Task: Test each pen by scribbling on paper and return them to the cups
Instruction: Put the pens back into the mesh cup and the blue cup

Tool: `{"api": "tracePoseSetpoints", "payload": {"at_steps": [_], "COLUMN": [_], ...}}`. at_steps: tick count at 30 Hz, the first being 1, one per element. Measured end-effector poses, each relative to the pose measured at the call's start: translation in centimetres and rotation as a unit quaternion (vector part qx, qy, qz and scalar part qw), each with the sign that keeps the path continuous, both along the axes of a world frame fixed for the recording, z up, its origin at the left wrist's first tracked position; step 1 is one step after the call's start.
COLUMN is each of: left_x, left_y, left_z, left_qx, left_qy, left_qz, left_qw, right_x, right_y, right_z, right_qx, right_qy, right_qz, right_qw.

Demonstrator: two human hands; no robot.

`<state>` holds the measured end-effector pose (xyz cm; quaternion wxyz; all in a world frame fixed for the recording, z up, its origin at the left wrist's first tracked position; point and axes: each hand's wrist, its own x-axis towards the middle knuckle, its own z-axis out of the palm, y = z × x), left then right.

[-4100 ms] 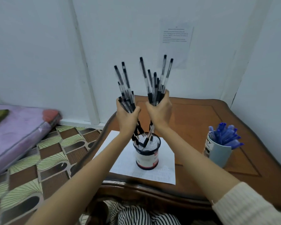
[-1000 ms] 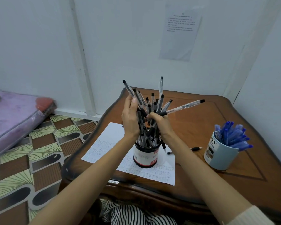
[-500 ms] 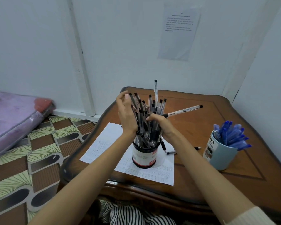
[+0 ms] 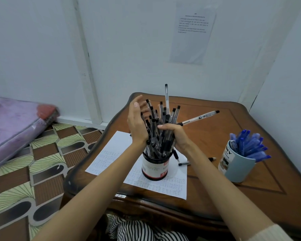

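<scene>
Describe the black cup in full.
The cup is a black cylinder with a white and red label, standing upright on the scribbled paper near the front edge of the table. It is crammed with black pens that splay above its rim. The left hand presses the bundle flat; the right hand grips it.

wall notice (image 4: 192,32) print too small; mug (image 4: 236,169) lettering partly hidden, unreadable
</scene>
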<state>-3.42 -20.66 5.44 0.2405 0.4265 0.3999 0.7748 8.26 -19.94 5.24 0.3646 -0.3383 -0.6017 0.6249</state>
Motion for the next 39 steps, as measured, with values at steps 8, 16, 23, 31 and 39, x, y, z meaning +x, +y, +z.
{"api": "tracePoseSetpoints", "payload": {"at_steps": [8,16,23,31,39], "left_x": [-0.1,0.1,0.0,-0.1,0.0], "left_y": [0.0,-0.3,-0.3,0.0,-0.1], "left_z": [-0.1,0.0,0.0,0.0,0.0], "left_qx": [0.012,0.026,0.020,0.014,0.018], "left_qy": [-0.005,0.000,0.015,0.014,0.051], "left_qz": [0.001,0.003,0.012,0.004,-0.004], "left_qw": [1.000,1.000,1.000,1.000,0.999], "right_x": [-0.1,0.6,0.6,0.4,-0.1], "right_y": [-0.2,0.4,0.7,1.7,1.9], "right_z": [-0.1,0.1,0.9,2.2,2.6], "right_qx": [0.028,0.058,0.080,-0.038,-0.066], "right_qy": [-0.012,0.016,0.060,0.152,0.172], "right_qz": [-0.023,0.020,0.006,-0.084,-0.157], "right_qw": [0.999,0.998,0.995,0.984,0.970]}}
